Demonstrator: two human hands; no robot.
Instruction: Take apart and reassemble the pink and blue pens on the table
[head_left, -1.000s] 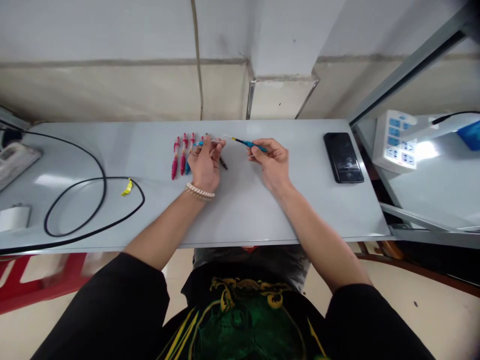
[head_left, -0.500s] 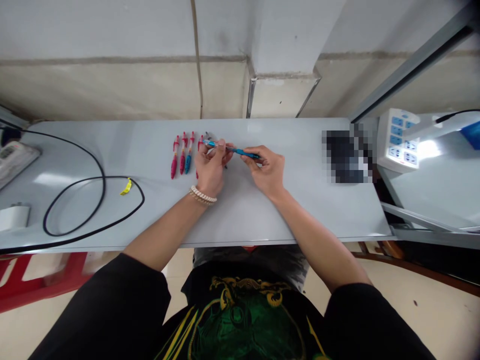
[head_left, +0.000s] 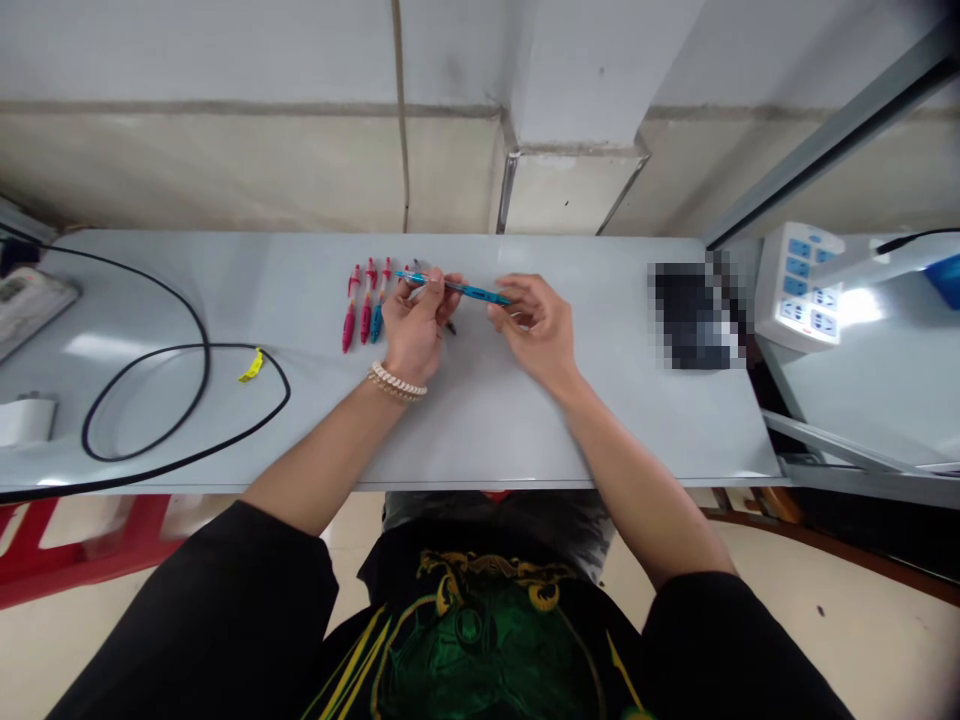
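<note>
A blue pen with a clear barrel point(head_left: 484, 294) is held sideways above the table. Fingers and thumb of my left hand point(head_left: 417, 325) pinch it near its middle. At its right, blue grip end, my right hand point(head_left: 541, 325) has thumb and curled fingers around the pen. Just left of my left hand, a pink pen point(head_left: 349, 325), a second pink pen point(head_left: 366, 318) and a blue-gripped pen with a pink top point(head_left: 377, 320) lie in a row. Another pen's pink top and a dark slim item point(head_left: 451, 327) are partly hidden behind my left hand.
A black cable point(head_left: 206, 370) with a yellow tag point(head_left: 253, 365) loops across the table's left side. A white adapter point(head_left: 26, 420) lies at the left edge. On the right are a blurred dark object point(head_left: 686, 315) and a white power strip point(head_left: 802, 285).
My right hand's fingers have loosened and shifted around the pen's right end. The pen has moved slightly left and up in view, with my left hand still pinching it.
</note>
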